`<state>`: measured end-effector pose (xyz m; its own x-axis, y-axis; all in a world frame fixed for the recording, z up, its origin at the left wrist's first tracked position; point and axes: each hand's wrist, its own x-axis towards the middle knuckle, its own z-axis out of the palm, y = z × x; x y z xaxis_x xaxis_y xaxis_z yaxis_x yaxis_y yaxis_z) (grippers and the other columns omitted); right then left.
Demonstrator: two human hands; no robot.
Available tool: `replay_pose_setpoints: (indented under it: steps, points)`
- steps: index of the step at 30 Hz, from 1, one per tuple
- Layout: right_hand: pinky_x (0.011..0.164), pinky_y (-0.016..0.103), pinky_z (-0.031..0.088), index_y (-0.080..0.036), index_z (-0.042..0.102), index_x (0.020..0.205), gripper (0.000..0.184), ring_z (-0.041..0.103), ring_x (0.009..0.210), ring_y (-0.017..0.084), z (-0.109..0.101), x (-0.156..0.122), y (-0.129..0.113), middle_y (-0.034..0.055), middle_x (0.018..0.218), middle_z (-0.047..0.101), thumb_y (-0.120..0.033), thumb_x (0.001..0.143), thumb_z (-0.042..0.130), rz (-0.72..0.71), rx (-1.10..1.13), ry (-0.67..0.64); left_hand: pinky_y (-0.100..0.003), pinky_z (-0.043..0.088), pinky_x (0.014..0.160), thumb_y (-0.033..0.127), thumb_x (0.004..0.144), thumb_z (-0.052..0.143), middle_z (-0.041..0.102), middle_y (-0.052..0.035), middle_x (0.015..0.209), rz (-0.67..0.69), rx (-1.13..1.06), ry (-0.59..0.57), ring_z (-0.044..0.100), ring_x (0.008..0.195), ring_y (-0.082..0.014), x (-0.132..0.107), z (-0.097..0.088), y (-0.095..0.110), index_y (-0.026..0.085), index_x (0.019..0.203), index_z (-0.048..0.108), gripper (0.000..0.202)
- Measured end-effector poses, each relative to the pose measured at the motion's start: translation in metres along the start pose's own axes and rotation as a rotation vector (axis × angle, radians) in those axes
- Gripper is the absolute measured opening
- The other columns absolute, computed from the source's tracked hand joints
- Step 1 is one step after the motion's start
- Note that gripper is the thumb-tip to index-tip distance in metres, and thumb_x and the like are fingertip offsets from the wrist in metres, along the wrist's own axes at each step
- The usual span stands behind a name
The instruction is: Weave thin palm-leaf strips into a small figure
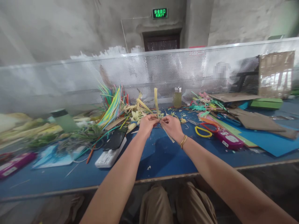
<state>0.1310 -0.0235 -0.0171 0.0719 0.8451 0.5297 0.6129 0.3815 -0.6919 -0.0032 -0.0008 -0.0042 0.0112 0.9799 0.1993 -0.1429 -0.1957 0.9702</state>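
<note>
My left hand (147,126) and my right hand (173,127) meet in front of me, just above the blue tabletop (158,166). Both are closed in a pinch on a pale yellow strip (156,99), which looks like dried husk. One end stands upright above the fingertips; another length slants down beneath my right hand. The fingers cover the spot where the pieces meet. Behind my left hand lies a heap of pale husk-like scraps (137,114). Scissors (205,129) with red and yellow handles rest to the right of my right hand.
Left of my hands are a bundle of coloured stems (114,104), a black phone (115,139) on a white case, and a green-grey bottle (64,119). Rightward lie a purple box-like item (228,139), cardboard (257,119) and blue sheets (273,141). A perforated metal panel (130,70) stands behind.
</note>
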Motion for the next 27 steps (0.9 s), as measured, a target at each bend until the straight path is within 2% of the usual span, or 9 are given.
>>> replay_pose_setpoints:
  steps: [6, 11, 16, 22, 27]
  points:
    - [0.061, 0.023, 0.04, -0.021, 0.069, 0.08, 0.014, 0.062, 0.069, 0.014, -0.002, -0.003, -0.004, 0.0014, 0.077, 0.071, -0.027, 0.082, 0.057, -0.054, -0.073, 0.032, -0.025, 0.049, 0.061, 0.011, 0.05, 0.076, 0.067, -0.0008, 0.065, -0.009, -0.047, 0.046, 0.061, 0.059, -0.0122, 0.001, 0.001, -0.004, 0.014, 0.075, 0.066, 0.028]
    - [0.07, 0.027, 0.04, -0.02, 0.07, 0.078, 0.02, 0.06, 0.079, 0.018, -0.004, -0.006, -0.011, 0.0056, 0.081, 0.069, -0.02, 0.085, 0.052, -0.244, -0.411, 0.032, -0.022, 0.043, 0.051, 0.012, 0.048, 0.077, 0.062, 0.0016, 0.058, -0.053, -0.087, 0.049, 0.055, 0.05, -0.0094, 0.005, 0.0, -0.011, 0.014, 0.073, 0.062, 0.029]
    - [0.072, 0.029, 0.038, -0.016, 0.069, 0.083, 0.025, 0.058, 0.084, 0.02, -0.005, -0.007, -0.018, 0.0115, 0.086, 0.067, -0.02, 0.09, 0.045, -0.351, -0.64, -0.049, -0.021, 0.043, 0.051, 0.009, 0.051, 0.075, 0.058, 0.0022, 0.051, -0.137, -0.133, 0.033, 0.052, 0.047, -0.0076, 0.006, -0.002, -0.011, 0.014, 0.064, 0.059, 0.021]
    - [0.076, 0.03, 0.04, -0.015, 0.069, 0.09, 0.028, 0.057, 0.09, 0.022, -0.007, -0.009, -0.022, 0.0122, 0.09, 0.065, -0.02, 0.092, 0.042, -0.381, -0.696, -0.117, -0.018, 0.048, 0.054, 0.006, 0.058, 0.075, 0.064, -0.0009, 0.06, -0.204, -0.22, 0.001, 0.057, 0.053, -0.0074, 0.006, -0.006, -0.001, 0.012, 0.065, 0.062, 0.015]
    - [0.076, 0.031, 0.041, -0.019, 0.068, 0.094, 0.022, 0.059, 0.089, 0.022, -0.006, -0.012, -0.022, 0.0102, 0.094, 0.066, -0.023, 0.091, 0.046, -0.372, -0.702, -0.119, -0.018, 0.049, 0.054, 0.003, 0.059, 0.075, 0.063, -0.0005, 0.057, -0.189, -0.242, 0.068, 0.057, 0.051, -0.0072, 0.006, -0.004, -0.001, 0.012, 0.063, 0.061, 0.016]
